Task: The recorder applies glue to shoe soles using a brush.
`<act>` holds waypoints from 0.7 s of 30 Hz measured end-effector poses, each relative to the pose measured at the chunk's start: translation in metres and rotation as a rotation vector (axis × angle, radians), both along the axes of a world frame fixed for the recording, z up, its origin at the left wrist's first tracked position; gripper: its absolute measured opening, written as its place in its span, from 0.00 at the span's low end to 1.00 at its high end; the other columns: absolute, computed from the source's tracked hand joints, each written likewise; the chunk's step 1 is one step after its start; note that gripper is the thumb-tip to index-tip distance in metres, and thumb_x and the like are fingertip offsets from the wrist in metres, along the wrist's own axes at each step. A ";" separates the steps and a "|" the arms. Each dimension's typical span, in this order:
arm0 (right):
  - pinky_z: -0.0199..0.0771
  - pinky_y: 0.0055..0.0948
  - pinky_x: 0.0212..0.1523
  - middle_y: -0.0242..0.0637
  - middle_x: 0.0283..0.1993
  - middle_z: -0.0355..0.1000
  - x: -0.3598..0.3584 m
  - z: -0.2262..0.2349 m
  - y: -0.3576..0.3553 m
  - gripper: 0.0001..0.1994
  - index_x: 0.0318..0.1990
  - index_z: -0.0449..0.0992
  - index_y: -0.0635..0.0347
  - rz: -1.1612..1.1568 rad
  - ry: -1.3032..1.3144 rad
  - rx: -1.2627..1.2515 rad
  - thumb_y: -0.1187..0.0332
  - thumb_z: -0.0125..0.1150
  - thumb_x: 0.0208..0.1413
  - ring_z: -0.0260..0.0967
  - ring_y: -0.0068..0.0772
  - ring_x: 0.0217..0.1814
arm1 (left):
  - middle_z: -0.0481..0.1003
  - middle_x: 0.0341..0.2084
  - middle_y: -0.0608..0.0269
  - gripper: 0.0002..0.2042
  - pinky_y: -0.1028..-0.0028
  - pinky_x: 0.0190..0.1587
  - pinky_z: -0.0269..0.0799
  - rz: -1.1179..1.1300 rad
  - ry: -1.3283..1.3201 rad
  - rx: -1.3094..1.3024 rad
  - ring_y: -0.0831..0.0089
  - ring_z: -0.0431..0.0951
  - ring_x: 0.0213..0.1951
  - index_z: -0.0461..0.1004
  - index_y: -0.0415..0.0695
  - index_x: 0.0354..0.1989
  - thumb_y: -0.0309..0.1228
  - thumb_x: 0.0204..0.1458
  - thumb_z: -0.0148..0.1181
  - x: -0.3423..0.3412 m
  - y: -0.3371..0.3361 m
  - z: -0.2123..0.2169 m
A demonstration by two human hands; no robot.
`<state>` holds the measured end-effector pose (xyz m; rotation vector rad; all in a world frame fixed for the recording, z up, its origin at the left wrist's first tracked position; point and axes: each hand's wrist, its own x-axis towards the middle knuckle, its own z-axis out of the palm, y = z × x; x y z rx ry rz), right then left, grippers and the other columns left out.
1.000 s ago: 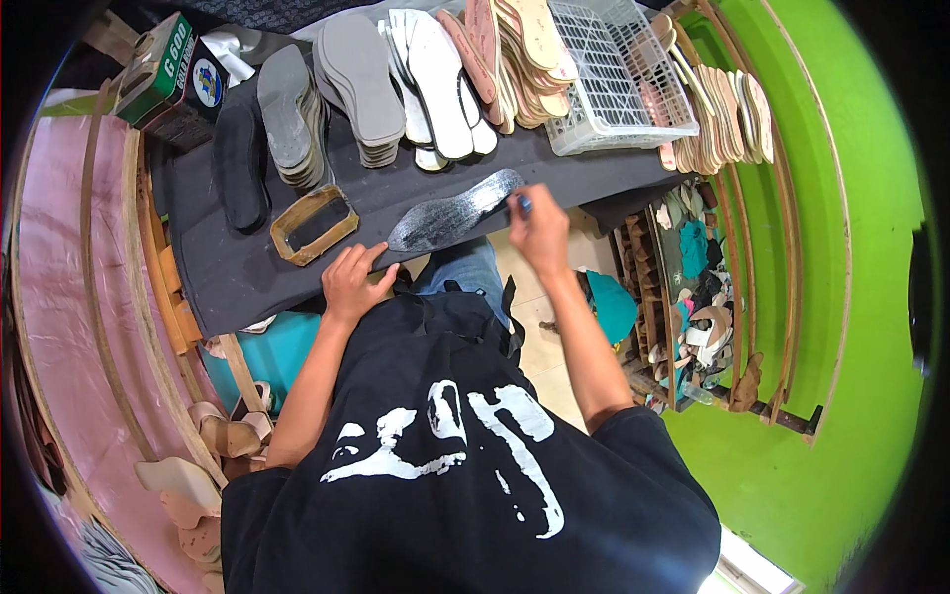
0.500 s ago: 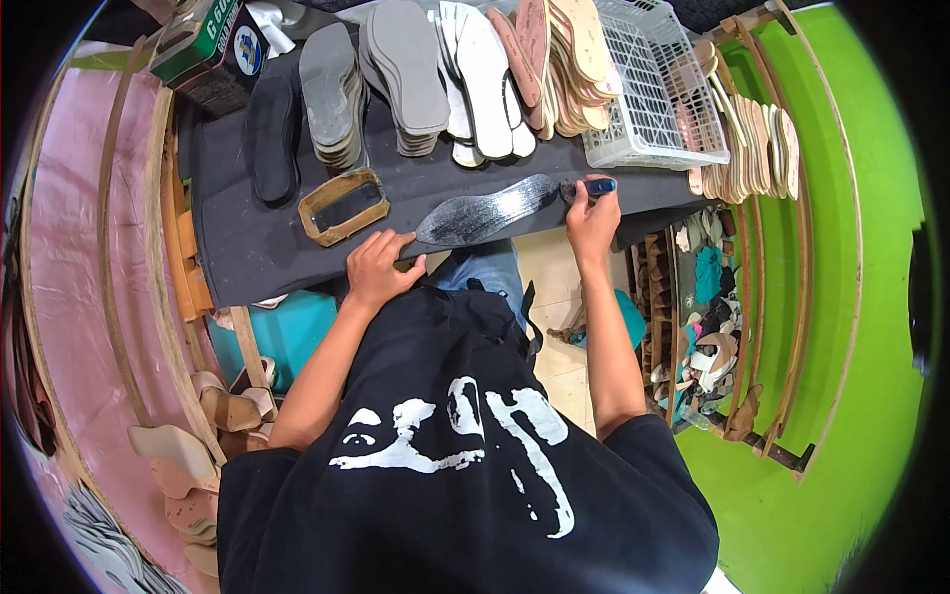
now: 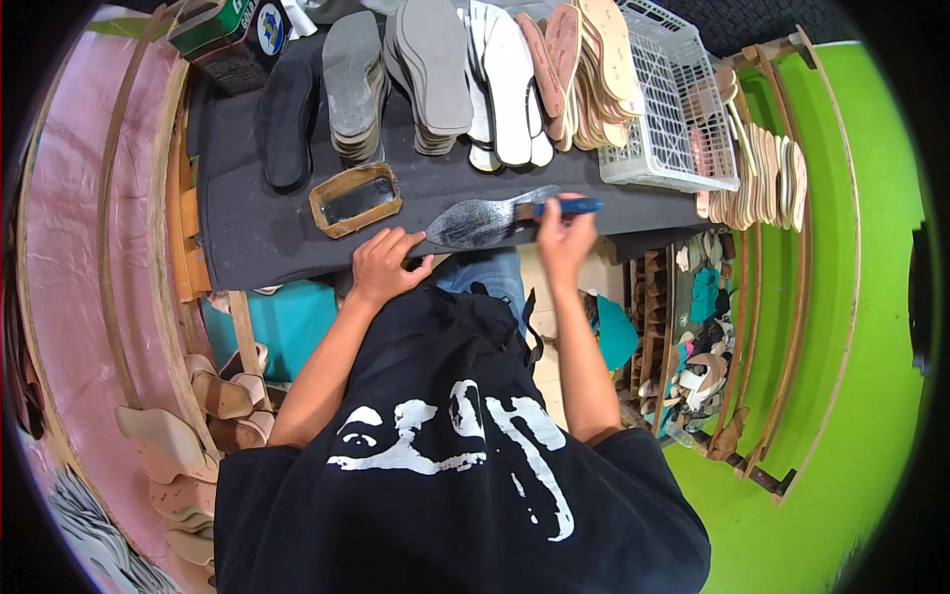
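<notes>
A black insole [image 3: 465, 226] lies flat near the front edge of the dark-covered table [image 3: 247, 243], its surface shiny and wet-looking. My right hand [image 3: 565, 238] grips a brush with a blue handle [image 3: 582, 206]; the brush head [image 3: 525, 211] is over the insole's middle and seems to touch it. At the left end of the insole, my left hand [image 3: 386, 265] rests by the table edge with thumb and fingers apart, a fingertip against the insole's tip. Just beyond it stands a small brown-rimmed tray [image 3: 322, 210] with dark liquid inside.
Along the back are a black insole stack [image 3: 288, 129], grey stacks [image 3: 431, 74], white insoles [image 3: 510, 89] and beige ones [image 3: 604, 59]. A white plastic basket [image 3: 658, 163] stands back right, a green tin [image 3: 223, 49] back left. Wooden racks [image 3: 170, 247] flank both sides.
My right hand has moved left with the brush, from the insole's right end to its middle. My left hand stays at the left end. The whole view has shifted slightly.
</notes>
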<state>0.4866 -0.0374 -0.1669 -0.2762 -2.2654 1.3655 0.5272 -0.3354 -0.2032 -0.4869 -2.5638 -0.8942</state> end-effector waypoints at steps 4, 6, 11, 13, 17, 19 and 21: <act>0.81 0.37 0.34 0.46 0.37 0.79 -0.012 0.018 0.032 0.08 0.47 0.77 0.63 -0.063 0.035 0.324 0.71 0.68 0.66 0.80 0.46 0.32 | 0.74 0.28 0.68 0.17 0.66 0.33 0.78 0.007 0.014 -0.009 0.66 0.78 0.30 0.87 0.51 0.40 0.40 0.41 0.79 0.000 0.000 0.000; 0.82 0.42 0.36 0.43 0.36 0.78 -0.001 0.021 0.009 0.08 0.46 0.78 0.59 0.116 0.050 0.718 0.76 0.66 0.60 0.81 0.49 0.36 | 0.74 0.28 0.68 0.17 0.66 0.33 0.78 0.015 0.015 -0.013 0.66 0.78 0.30 0.86 0.51 0.40 0.40 0.41 0.78 -0.001 0.000 0.001; 0.82 0.40 0.39 0.43 0.39 0.79 0.031 0.031 -0.094 0.11 0.44 0.77 0.62 0.491 0.157 0.368 0.78 0.70 0.55 0.82 0.50 0.38 | 0.75 0.28 0.69 0.16 0.66 0.34 0.78 0.001 -0.009 -0.013 0.67 0.79 0.31 0.86 0.51 0.39 0.40 0.41 0.78 -0.001 0.000 0.004; 0.82 0.39 0.36 0.45 0.39 0.80 0.031 0.027 -0.099 0.09 0.44 0.77 0.64 0.469 0.005 0.187 0.74 0.71 0.62 0.83 0.48 0.35 | 0.74 0.28 0.67 0.17 0.66 0.33 0.78 0.000 0.001 0.001 0.66 0.78 0.31 0.86 0.50 0.40 0.40 0.40 0.78 -0.001 0.000 0.006; 0.82 0.39 0.33 0.45 0.36 0.80 0.002 0.016 -0.048 0.08 0.44 0.78 0.65 0.085 0.019 0.261 0.71 0.70 0.66 0.83 0.43 0.33 | 0.74 0.27 0.66 0.17 0.65 0.33 0.77 -0.007 0.029 0.027 0.65 0.78 0.30 0.86 0.50 0.40 0.40 0.40 0.79 -0.002 0.002 0.007; 0.82 0.40 0.35 0.44 0.36 0.79 -0.007 0.027 -0.029 0.08 0.44 0.78 0.63 0.060 0.023 0.335 0.72 0.71 0.63 0.82 0.48 0.34 | 0.74 0.27 0.66 0.17 0.65 0.33 0.77 0.000 0.028 0.026 0.65 0.78 0.30 0.86 0.50 0.40 0.40 0.40 0.78 -0.002 0.002 0.005; 0.82 0.40 0.36 0.43 0.37 0.79 -0.004 0.031 -0.034 0.07 0.44 0.78 0.62 0.126 0.071 0.488 0.73 0.71 0.62 0.81 0.49 0.35 | 0.74 0.27 0.66 0.17 0.65 0.33 0.77 0.001 0.030 0.027 0.65 0.78 0.30 0.86 0.50 0.40 0.40 0.40 0.78 -0.001 0.002 0.005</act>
